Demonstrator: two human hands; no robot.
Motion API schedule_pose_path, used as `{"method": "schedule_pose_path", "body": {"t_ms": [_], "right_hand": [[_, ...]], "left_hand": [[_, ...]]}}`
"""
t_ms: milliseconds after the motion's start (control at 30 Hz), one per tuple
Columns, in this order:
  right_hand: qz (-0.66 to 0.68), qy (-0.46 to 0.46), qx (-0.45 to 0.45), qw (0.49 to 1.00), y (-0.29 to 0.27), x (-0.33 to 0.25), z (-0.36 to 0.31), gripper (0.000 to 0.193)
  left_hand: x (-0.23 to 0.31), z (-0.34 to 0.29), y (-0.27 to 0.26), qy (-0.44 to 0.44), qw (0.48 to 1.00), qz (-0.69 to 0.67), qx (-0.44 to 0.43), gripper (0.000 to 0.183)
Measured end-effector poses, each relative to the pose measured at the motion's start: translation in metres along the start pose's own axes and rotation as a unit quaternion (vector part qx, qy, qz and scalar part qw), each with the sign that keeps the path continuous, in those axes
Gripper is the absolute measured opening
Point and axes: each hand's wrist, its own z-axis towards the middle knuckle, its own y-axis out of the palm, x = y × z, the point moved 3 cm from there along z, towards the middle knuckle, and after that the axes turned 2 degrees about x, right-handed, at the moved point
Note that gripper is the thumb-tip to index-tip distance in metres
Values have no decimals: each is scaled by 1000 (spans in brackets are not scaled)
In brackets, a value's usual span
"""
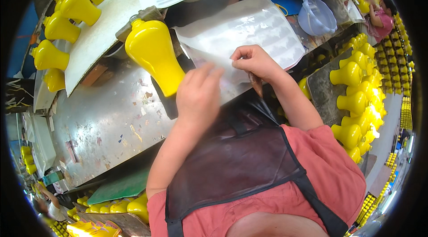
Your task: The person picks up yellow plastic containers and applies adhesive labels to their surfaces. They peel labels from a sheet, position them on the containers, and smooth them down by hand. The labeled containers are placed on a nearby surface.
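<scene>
A glossy yellow vase-shaped bottle (154,54) lies tilted, its neck at a metal holder (149,14) and its wide base toward me. My left hand (199,92) is beside that base, its fingers smeared by motion. Over the near edge of a translucent sheet (240,27) with rows of pale shapes, my right hand (258,62) is closed, thumb and forefinger pinching a small whitish piece. A brown pointed tool (255,85) sticks out below this hand; how it is held is hidden.
Several yellow bottles stand on a white board (109,23) at left and on a rack (327,90) at right. A pale bucket (316,16) stands at the back right. The metal tabletop (111,108) has scattered scraps. Another person (381,18) is far right.
</scene>
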Motion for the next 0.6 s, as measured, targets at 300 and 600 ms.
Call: {"method": "schedule_pose_path", "body": {"t_ms": [300, 600], "right_hand": [[48, -62, -6, 997, 5, -28, -25, 10], [274, -70, 163, 945, -64, -16, -43, 6]], "left_hand": [[-9, -19, 38, -379, 808, -444, -85, 66], [-14, -28, 40, -360, 833, -409, -93, 66]]}}
